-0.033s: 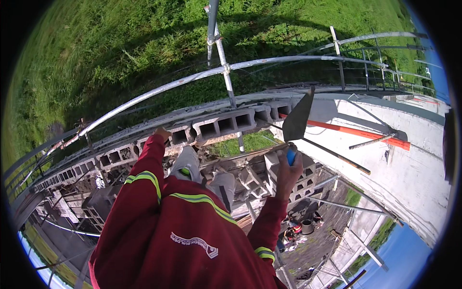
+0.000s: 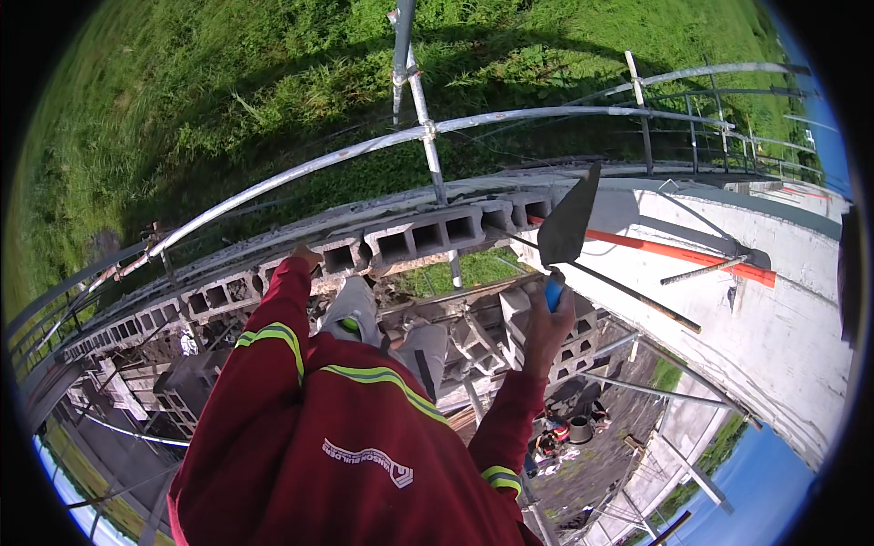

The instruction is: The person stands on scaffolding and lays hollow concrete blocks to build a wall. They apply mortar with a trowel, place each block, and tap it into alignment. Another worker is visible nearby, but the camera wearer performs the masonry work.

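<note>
My right hand (image 2: 550, 326) is closed around the blue handle of a pointing trowel (image 2: 568, 223), held up in front of the white concrete wall. The trowel's grey blade points up and away, and no mortar can be made out on it. To the left, my left hand (image 2: 308, 256) lies at the top of a row of hollow concrete blocks (image 2: 428, 237). Its fingers look bent over a block's edge, though they are small and partly hidden. Open cells in the blocks face up beside it.
Scaffold pipes (image 2: 309, 164) cross beyond the block row, with grass below. At the right, an orange pipe (image 2: 674, 251) and steel bars (image 2: 637, 296) stick out by the white concrete wall (image 2: 728, 337). More blocks (image 2: 574, 350) are stacked near my right forearm. Far below lie a bucket (image 2: 580, 429) and tools.
The trowel has shifted slightly to the right, its handle turning a little more upright in my right hand. My left hand stays at the block row.
</note>
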{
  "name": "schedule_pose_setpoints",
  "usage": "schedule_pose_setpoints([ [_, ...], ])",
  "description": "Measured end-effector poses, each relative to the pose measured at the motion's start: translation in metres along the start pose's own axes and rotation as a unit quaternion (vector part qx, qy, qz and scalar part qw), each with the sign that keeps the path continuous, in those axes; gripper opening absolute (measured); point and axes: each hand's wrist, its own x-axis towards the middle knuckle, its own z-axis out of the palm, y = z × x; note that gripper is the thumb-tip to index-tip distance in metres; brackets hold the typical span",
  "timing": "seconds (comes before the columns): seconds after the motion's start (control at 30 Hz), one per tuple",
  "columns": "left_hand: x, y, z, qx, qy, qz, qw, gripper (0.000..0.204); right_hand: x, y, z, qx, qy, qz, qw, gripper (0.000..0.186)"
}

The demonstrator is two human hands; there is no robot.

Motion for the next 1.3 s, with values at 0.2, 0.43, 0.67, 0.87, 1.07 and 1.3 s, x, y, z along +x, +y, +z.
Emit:
schedule_pose_setpoints([
  [0.2, -0.004, -0.012, -0.004, 0.035, -0.042, -0.043, 0.998, 0.083, 0.033, -0.033, -0.002, 0.069, -0.057, 0.073, 0.993, 0.034],
  [0.43, -0.022, -0.023, -0.012, 0.05, -0.07, -0.073, 0.994, 0.083, 0.072, -0.052, 0.009, 0.076, -0.063, 0.001, 0.995, 0.033],
  [0.67, -0.039, -0.036, 0.003, 0.027, -0.095, -0.122, 0.988, 0.082, 0.109, -0.034, 0.04, 0.041, -0.134, 0.029, 0.99, 0.031],
  [0.87, -0.077, -0.02, 0.022, -0.037, 0.001, -0.061, 0.997, 0.076, 0.152, 0.019, 0.073, 0.034, -0.188, -0.057, 0.98, 0.027],
  [1.07, -0.111, 0.032, 0.077, -0.119, 0.063, 0.021, 0.991, 0.07, 0.182, 0.048, 0.07, -0.079, -0.207, -0.056, 0.974, 0.032],
  [1.3, -0.139, 0.085, 0.191, -0.272, 0.034, -0.024, 0.962, 0.071, 0.184, 0.058, 0.065, -0.159, -0.228, -0.1, 0.955, 0.038],
])
